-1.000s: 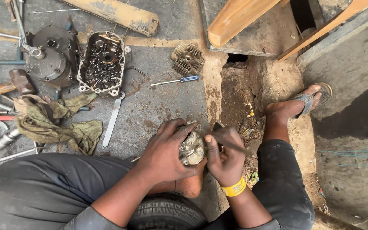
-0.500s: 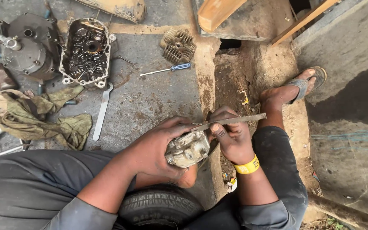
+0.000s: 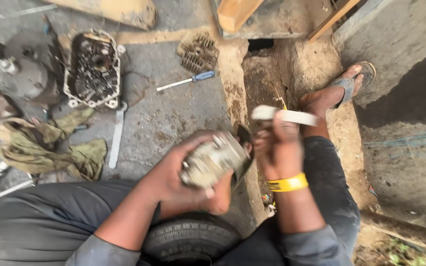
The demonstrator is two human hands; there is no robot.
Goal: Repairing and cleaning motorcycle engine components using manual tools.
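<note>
My left hand (image 3: 183, 170) grips a dirty grey metal engine part (image 3: 213, 160) over my lap, blurred by motion. Just right of it, my right hand (image 3: 277, 148) holds a pale flat tool (image 3: 286, 116) that sticks out sideways above the fingers. A yellow band (image 3: 288, 183) is on that wrist. The two hands are close together, almost touching at the part. I sit on a small black tyre (image 3: 188, 241), and my sandalled foot (image 3: 343, 86) rests on the dirt ledge to the right.
On the concrete floor lie an open engine casing (image 3: 93, 69), a round engine cover (image 3: 23, 74), a finned cylinder piece (image 3: 198, 51), a blue-handled screwdriver (image 3: 186, 81), a flat spanner (image 3: 117, 135) and an olive rag (image 3: 45, 145). Wooden beams (image 3: 235, 12) lie at the top.
The view has shifted, so the floor items sit slightly higher and to the right. My right hand has lifted the flat tool up off the part, and both hands blur with movement.
</note>
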